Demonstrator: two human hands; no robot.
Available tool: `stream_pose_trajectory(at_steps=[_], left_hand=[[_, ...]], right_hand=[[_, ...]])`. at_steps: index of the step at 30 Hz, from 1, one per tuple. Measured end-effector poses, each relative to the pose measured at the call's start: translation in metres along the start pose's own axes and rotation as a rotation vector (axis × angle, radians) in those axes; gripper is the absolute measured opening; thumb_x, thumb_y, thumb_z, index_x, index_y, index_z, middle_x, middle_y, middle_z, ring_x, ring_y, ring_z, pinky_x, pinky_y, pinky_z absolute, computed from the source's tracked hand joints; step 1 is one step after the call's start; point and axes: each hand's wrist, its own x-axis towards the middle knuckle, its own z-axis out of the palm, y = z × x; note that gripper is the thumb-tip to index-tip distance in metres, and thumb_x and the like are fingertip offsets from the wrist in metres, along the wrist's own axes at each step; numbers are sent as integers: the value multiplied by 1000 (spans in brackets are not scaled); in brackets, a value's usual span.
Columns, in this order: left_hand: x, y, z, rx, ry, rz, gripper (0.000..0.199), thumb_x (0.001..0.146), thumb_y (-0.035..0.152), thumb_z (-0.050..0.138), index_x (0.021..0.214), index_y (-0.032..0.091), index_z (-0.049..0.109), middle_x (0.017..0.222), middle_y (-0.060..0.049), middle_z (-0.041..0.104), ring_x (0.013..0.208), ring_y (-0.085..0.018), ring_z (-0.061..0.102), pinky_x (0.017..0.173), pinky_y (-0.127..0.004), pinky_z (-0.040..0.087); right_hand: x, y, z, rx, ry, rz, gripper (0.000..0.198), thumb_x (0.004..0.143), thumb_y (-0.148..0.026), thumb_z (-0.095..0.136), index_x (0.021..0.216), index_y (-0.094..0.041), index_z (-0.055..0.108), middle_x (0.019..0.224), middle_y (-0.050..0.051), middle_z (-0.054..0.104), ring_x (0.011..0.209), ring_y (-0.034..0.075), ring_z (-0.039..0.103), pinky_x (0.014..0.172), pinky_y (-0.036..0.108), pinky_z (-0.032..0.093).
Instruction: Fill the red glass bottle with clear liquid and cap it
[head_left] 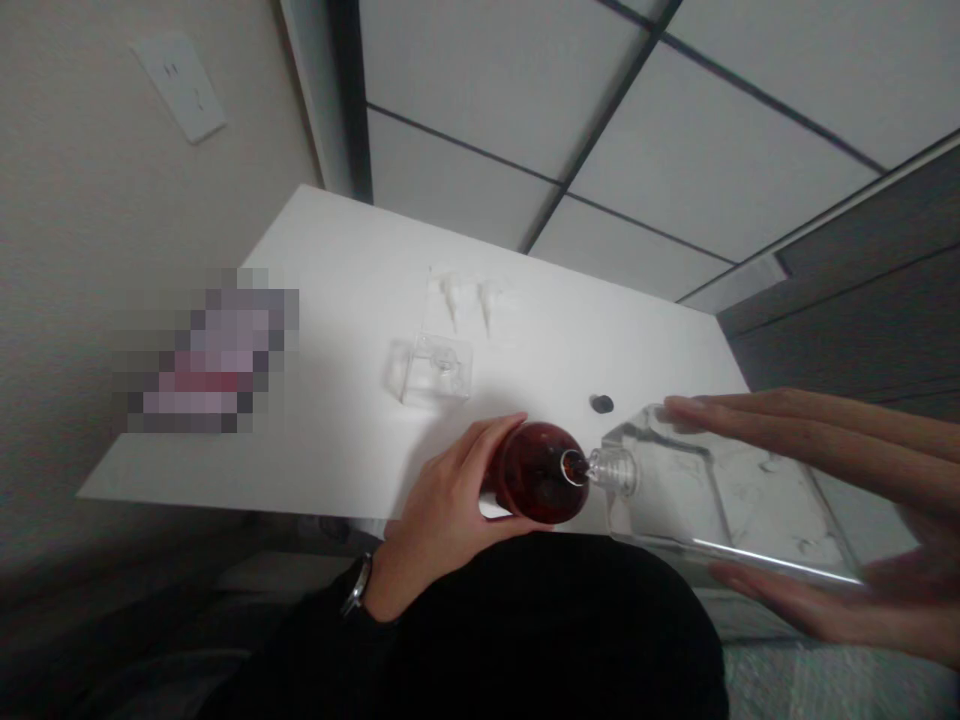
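Left hand: the left hand is curved part-way round the red-brown bottle, fingers on one side, thumb on the other.
Right hand: the right hand is spread wide, fingers and thumb holding the clear square-sided bottle by opposite sides.
Red-brown bottle: at the near table edge, mouth uncovered; whether its base rests on the table cannot be told.
Clear bottle: tipped on its side, its neck at the other bottle's mouth; contact between them cannot be confirmed.
Step in hand: judged to be a pour between the two mouths.
Good practice: brace the lower bottle, keep both mouths aligned, tilt gradually; a jolt could spill liquid.
Table: the white table bears a small dark disc, a clear box and two pale nozzle-like pieces.
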Motion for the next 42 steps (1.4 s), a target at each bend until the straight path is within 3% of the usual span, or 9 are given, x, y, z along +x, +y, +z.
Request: stream_pose_trajectory(at_steps=[6,9,12,14,17,22,26,31,42], left_hand=[[0,1,0,9,9,7,91,74,37,96,150,30,45,144,-8,66,127,-28,69,108,-45,59],[0,1,0,11,10,13,93,74,36,96,151,30,44,144,-7,66,126,-28,70,108,-44,60],[0,1,0,12,15,23,92,74,38,95,150,30,44,144,-8,66,126,-28,70,109,-44,59],[0,0,0,12,14,19,91,75,38,95,150,30,45,145,-8,66,127,-29,69,109,-45,59],[-1,0,0,14,12,9,91,75,38,95,151,30,45,145,-8,66,128,-29,69,108,-45,60],[0,1,0,11,19,14,91,74,37,95,150,30,45,144,-7,67,127,-28,70,107,-43,60],[0,1,0,17,19,17,90,75,39,95,150,30,45,144,-7,67,127,-27,70,107,-43,60],[0,0,1,11,16,31,88,78,43,93,150,29,45,145,-9,66,128,-29,69,107,-45,60],[0,0,1,39,13,34,90,78,46,92,151,29,43,144,-10,66,127,-30,70,106,-45,61]], right_hand=[[5,-2,-1,8,-11,-40,50,100,-49,65,148,-41,59,136,0,74,109,22,78,81,28,72],[6,-3,-2,7,-17,-44,51,98,-45,67,149,-42,58,136,0,74,109,24,78,76,27,72],[6,-4,-3,24,-29,-17,56,97,-43,69,151,-45,56,137,0,73,109,27,78,54,24,67],[6,-5,-3,35,-30,-4,57,96,-43,68,151,-48,54,138,-1,73,108,28,78,49,24,64],[6,-6,-4,37,-36,8,56,97,-44,67,151,-49,54,139,-2,73,106,29,79,57,28,69],[8,-7,-6,13,-66,4,61,97,-44,67,155,-49,50,141,-1,72,105,31,79,52,28,66],[10,-8,-6,38,-69,-14,63,96,-42,69,155,-48,50,138,1,73,105,32,79,70,37,72],[11,-8,-5,64,-56,-18,57,96,-43,69,151,-48,55,137,0,74,108,32,78,77,38,72],[15,-9,-10,20,-82,-42,59,99,-49,65,156,-49,50,138,-2,73,106,29,79,75,34,71]])
